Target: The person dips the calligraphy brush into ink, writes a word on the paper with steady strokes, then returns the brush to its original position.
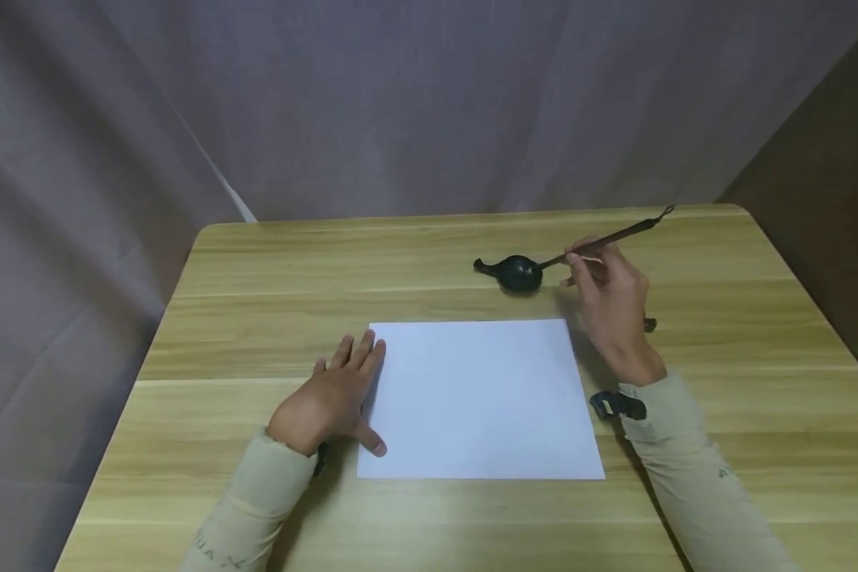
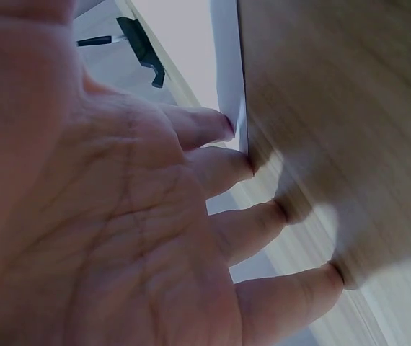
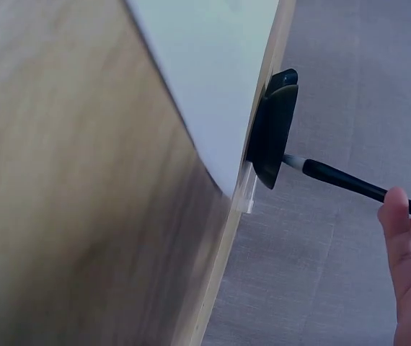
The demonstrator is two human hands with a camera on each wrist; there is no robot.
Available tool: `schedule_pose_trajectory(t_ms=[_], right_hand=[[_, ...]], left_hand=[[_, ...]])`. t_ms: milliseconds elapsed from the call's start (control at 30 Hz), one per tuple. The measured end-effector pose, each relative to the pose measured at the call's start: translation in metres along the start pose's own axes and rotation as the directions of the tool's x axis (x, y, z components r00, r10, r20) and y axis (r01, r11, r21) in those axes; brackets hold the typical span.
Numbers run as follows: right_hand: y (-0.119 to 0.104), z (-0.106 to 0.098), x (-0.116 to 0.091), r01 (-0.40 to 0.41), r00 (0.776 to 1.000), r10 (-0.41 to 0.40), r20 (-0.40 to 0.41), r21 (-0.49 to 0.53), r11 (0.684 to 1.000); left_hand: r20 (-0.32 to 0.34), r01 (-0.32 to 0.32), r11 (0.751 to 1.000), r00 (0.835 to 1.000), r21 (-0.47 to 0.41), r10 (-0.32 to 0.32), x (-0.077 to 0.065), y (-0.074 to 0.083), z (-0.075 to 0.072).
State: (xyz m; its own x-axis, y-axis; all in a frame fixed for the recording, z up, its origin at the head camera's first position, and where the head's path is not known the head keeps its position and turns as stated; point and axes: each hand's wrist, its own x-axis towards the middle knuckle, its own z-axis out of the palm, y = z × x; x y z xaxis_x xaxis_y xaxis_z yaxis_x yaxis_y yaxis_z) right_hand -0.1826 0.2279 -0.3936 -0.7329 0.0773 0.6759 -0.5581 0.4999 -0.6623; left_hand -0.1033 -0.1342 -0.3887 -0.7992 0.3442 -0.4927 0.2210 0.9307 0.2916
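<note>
My right hand (image 1: 615, 306) pinches a writing brush (image 1: 622, 232) by its dark handle, slanting up to the right. The pale bristles of the brush (image 3: 295, 163) meet the rim of a small dark ink dish (image 1: 519, 274); in the right wrist view I cannot tell how deep they reach. The dish has a curved spout-like handle on its left. A white sheet of paper (image 1: 479, 401) lies flat in front of me, with no marks visible. My left hand (image 1: 329, 401) rests at its left edge, fingers spread, thumb and some fingertips on the sheet and others on the wood.
The wooden table (image 1: 257, 318) has rounded far corners, and a grey curtain (image 1: 400, 111) hangs behind it. A small dark object (image 1: 650, 324) shows beside my right wrist, mostly hidden. A dark wall or panel (image 1: 822, 206) stands at the right.
</note>
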Motion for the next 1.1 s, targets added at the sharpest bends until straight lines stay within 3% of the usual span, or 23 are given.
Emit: schedule_pose_trajectory(t_ms=[433, 733, 1100], right_hand=[[0.0, -0.002, -0.002, 0.032, 0.999, -0.031, 0.045, -0.041, 0.999], [-0.005, -0.006, -0.001, 0.007, 0.997, -0.004, 0.08, -0.039, 0.999], [-0.008, -0.011, -0.001, -0.019, 0.998, 0.024, 0.065, -0.07, 0.997]], left_hand=[[0.008, 0.014, 1.0, 1.0, 0.001, -0.014, -0.003, 0.004, 0.001], [0.009, 0.009, 1.0, 1.0, 0.0, -0.009, -0.004, 0.007, -0.001], [0.016, 0.016, 1.0, 1.0, 0.01, -0.016, -0.005, 0.009, -0.002]])
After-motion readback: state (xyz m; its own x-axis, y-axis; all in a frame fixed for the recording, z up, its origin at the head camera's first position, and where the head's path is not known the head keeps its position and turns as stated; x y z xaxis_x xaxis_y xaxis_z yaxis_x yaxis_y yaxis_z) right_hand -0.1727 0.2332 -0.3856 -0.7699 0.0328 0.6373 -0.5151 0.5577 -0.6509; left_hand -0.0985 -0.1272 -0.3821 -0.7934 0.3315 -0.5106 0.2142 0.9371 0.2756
